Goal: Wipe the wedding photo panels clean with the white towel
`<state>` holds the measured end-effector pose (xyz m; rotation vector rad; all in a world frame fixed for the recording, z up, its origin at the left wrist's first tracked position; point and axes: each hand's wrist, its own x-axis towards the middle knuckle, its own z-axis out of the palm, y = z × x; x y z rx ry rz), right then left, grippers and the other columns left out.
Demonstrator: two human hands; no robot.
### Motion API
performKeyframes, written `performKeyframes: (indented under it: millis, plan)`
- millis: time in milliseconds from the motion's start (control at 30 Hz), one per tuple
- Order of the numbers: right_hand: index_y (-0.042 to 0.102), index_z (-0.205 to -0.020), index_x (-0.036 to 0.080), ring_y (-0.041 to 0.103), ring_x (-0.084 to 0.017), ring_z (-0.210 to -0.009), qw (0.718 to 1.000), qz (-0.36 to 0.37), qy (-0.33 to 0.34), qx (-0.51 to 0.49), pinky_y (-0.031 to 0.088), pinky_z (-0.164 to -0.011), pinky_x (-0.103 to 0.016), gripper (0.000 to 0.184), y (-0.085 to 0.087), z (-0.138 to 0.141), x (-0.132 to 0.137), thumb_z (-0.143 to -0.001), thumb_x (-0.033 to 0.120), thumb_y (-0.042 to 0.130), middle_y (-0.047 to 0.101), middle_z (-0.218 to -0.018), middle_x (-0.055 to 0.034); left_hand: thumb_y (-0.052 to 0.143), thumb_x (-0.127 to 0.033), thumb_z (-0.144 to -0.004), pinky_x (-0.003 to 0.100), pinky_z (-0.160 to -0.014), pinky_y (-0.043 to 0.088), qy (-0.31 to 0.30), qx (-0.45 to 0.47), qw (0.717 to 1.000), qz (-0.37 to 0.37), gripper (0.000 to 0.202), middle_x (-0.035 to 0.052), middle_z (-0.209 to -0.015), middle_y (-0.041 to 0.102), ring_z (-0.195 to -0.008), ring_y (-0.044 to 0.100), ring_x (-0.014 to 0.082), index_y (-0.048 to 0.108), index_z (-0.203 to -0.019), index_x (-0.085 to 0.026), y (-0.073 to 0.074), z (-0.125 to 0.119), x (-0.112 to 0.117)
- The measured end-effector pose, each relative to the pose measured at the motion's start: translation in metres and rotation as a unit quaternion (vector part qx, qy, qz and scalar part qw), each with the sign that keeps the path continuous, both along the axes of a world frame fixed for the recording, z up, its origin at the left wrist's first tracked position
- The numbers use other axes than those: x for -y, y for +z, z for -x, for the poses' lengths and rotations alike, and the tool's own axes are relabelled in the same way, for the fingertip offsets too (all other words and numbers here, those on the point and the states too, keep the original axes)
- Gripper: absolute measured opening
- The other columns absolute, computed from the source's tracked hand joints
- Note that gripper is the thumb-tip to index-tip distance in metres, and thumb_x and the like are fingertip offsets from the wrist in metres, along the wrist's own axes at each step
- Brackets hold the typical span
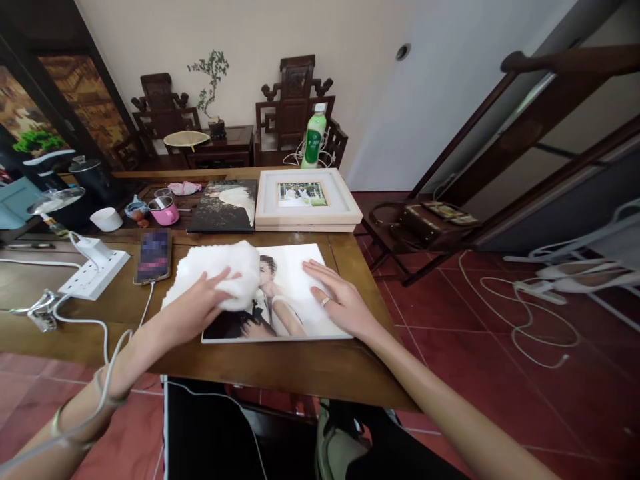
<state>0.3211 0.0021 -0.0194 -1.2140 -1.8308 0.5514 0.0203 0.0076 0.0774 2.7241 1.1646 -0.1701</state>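
Note:
A photo print of a couple lies flat near the front edge of the wooden table, partly covered by a fluffy white cloth. My left hand grips the cloth over the left part of the print, fingers curled into its pile. On the print's right side my right hand rests flat, fingers stretched out, with a ring on one finger. Much of the print's left side is hidden under the cloth and my left hand.
Behind the print are a framed photo, a dark photo panel and a green bottle. On the left lie a phone, a white power strip and a pink cup. A white cable crosses my left forearm. A bag sits on a chair at right.

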Motion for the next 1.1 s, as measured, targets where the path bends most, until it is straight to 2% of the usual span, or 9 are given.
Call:
performKeyframes:
  millis: [167, 300, 400, 500, 633, 733, 800, 900, 1100]
  plan:
    - [0.06, -0.128, 0.024, 0.047, -0.024, -0.132, 1.0, -0.003, -0.002, 0.003, 0.036, -0.112, -0.052, 0.041, -0.001, 0.001, 0.0, -0.088, 0.026, 0.05, 0.058, -0.135, -0.0078, 0.048, -0.003, -0.085, 0.05, -0.118, 0.019, -0.026, 0.031, 0.999, 0.015, 0.033, 0.0027, -0.153, 0.033, -0.145, 0.021, 0.024, 0.071, -0.098, -0.022, -0.001, 0.0, 0.062]
    - [0.06, -0.127, 0.025, 0.047, -0.025, -0.132, 1.0, -0.005, -0.004, -0.003, 0.035, -0.112, -0.053, 0.039, 0.0, 0.003, 0.0, -0.089, 0.028, 0.051, 0.059, -0.135, -0.0072, 0.051, -0.003, -0.083, 0.054, -0.116, 0.02, -0.019, 0.029, 0.999, 0.008, 0.028, 0.0033, -0.154, 0.031, -0.144, 0.022, 0.0269, 0.071, -0.089, -0.02, -0.006, -0.007, 0.072]
    - [0.06, -0.127, 0.024, 0.048, -0.026, -0.132, 1.0, 0.0, -0.007, 0.007, 0.036, -0.112, -0.052, 0.043, 0.001, 0.003, 0.0, -0.086, 0.035, 0.058, 0.058, -0.135, -0.0095, 0.044, 0.001, -0.084, 0.054, -0.115, 0.024, -0.014, 0.014, 1.0, -0.002, 0.04, 0.0044, -0.154, 0.032, -0.145, 0.021, 0.0251, 0.068, -0.105, -0.021, -0.006, -0.013, 0.047]
    - [0.059, -0.129, 0.022, 0.047, -0.029, -0.132, 1.0, 0.003, -0.011, 0.016, 0.036, -0.111, -0.053, 0.052, 0.002, 0.003, 0.0, -0.08, 0.038, 0.067, 0.057, -0.136, -0.0118, 0.039, -0.001, -0.087, 0.055, -0.113, 0.026, 0.01, 0.01, 1.0, -0.022, 0.042, 0.0094, -0.152, 0.034, -0.145, 0.021, 0.0265, 0.062, -0.118, -0.018, -0.008, -0.017, 0.002]
    - [0.059, -0.129, 0.021, 0.047, -0.028, -0.132, 1.0, 0.006, -0.012, 0.019, 0.037, -0.111, -0.053, 0.052, 0.001, 0.003, 0.0, -0.081, 0.039, 0.066, 0.056, -0.137, -0.0122, 0.034, -0.008, -0.094, 0.058, -0.11, 0.028, 0.041, 0.027, 0.998, -0.05, 0.036, 0.0138, -0.146, 0.044, -0.144, 0.022, 0.0295, 0.06, -0.118, -0.015, -0.015, -0.022, -0.055]
    - [0.059, -0.129, 0.02, 0.048, -0.028, -0.132, 1.0, 0.006, -0.013, 0.02, 0.037, -0.111, -0.052, 0.051, 0.0, 0.003, 0.0, -0.082, 0.039, 0.065, 0.055, -0.138, -0.0125, 0.034, -0.008, -0.094, 0.058, -0.111, 0.027, 0.048, 0.023, 0.997, -0.057, 0.036, 0.0121, -0.146, 0.043, -0.144, 0.021, 0.0297, 0.06, -0.119, -0.016, -0.019, -0.022, -0.065]
    - [0.059, -0.129, 0.02, 0.048, -0.028, -0.132, 1.0, 0.005, -0.012, 0.02, 0.036, -0.112, -0.052, 0.051, 0.0, 0.003, 0.0, -0.082, 0.039, 0.065, 0.055, -0.137, -0.0127, 0.036, -0.006, -0.093, 0.057, -0.111, 0.028, 0.051, 0.01, 0.997, -0.057, 0.037, 0.0122, -0.15, 0.037, -0.144, 0.022, 0.0303, 0.058, -0.121, -0.015, -0.018, -0.021, -0.049]
    - [0.059, -0.129, 0.019, 0.047, -0.029, -0.132, 1.0, 0.003, -0.011, 0.019, 0.036, -0.112, -0.052, 0.051, 0.001, 0.003, 0.0, -0.082, 0.04, 0.065, 0.056, -0.137, -0.013, 0.039, -0.001, -0.088, 0.057, -0.111, 0.029, 0.037, -0.005, 0.998, -0.047, 0.038, 0.0117, -0.153, 0.033, -0.144, 0.021, 0.0299, 0.062, -0.115, -0.015, -0.017, -0.016, 0.0]
    - [0.058, -0.13, 0.022, 0.046, -0.028, -0.133, 1.0, 0.005, -0.008, 0.021, 0.035, -0.112, -0.052, 0.049, 0.0, 0.003, -0.001, -0.084, 0.038, 0.063, 0.057, -0.137, -0.0106, 0.051, -0.001, -0.082, 0.061, -0.114, 0.019, -0.003, 0.081, 0.994, -0.079, 0.026, 0.005, -0.154, 0.029, -0.144, 0.02, 0.0315, 0.065, -0.064, -0.015, -0.034, -0.017, 0.106]
